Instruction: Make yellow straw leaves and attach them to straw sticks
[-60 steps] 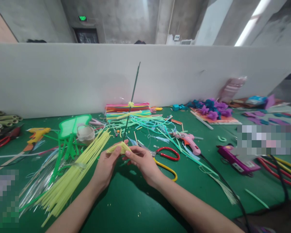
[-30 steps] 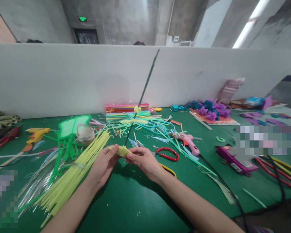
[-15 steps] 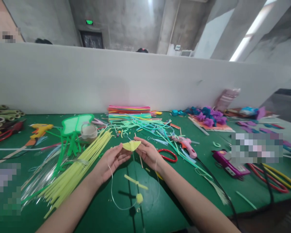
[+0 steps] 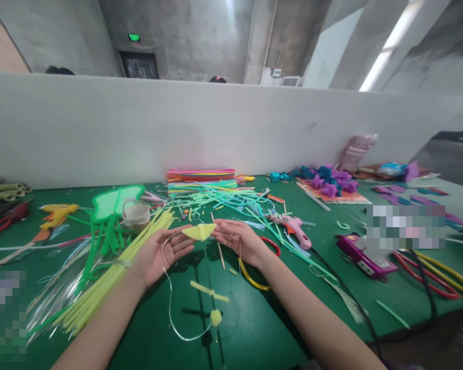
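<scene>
A yellow-green folded strip piece (image 4: 200,232), with two pointed wings and a band round its middle, is between my two hands. My left hand (image 4: 158,254) has its thumb and fingertips at the left wing, the other fingers loosely curled, palm up. At the right wing are the fingertips of my right hand (image 4: 241,239). A thin clear cord loops down from near my left hand to a small yellow ball (image 4: 216,318). Above the ball hangs a short yellow strip (image 4: 209,292), tied at its middle. Shadows of these fall on the green table (image 4: 158,339).
A bundle of yellow strips (image 4: 111,277) lies left, by a green winged shape (image 4: 118,202) and a yellow glue gun (image 4: 57,215). Right are a pink glue gun (image 4: 299,231), a yellow-handled tool (image 4: 252,280) and a purple device (image 4: 364,257). Coloured strips (image 4: 200,176) lie behind.
The view has shifted slightly. My hands have moved a little apart and left in view, with the folded piece still between them. Its wings now look more spread.
</scene>
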Motion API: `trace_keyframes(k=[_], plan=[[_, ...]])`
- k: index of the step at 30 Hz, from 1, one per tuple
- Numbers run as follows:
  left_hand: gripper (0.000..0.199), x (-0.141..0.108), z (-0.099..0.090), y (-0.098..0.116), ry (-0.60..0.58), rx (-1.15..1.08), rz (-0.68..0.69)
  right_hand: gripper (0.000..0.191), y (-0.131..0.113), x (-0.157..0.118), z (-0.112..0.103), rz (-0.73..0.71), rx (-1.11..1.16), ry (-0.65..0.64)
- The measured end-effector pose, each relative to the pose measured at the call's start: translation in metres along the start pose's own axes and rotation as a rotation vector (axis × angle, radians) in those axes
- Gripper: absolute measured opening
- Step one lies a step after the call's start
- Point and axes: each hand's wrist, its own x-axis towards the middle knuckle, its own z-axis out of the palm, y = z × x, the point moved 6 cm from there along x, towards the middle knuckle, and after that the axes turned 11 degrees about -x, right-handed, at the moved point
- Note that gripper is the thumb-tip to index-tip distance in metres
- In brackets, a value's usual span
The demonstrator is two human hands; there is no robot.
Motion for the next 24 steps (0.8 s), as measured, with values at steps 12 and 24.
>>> trace_keyframes(k=[12,24], plan=[[0.028,-0.006,0.005,-0.012,0.099,0.561,-0.056,0.033,-0.006,0.0,0.006,-0.111,-0.24,0.13],[0.021,-0.005,-0.002,-0.025,0.113,0.428,-0.205,0.04,-0.006,-0.013,0.017,-0.082,-0.318,0.142]])
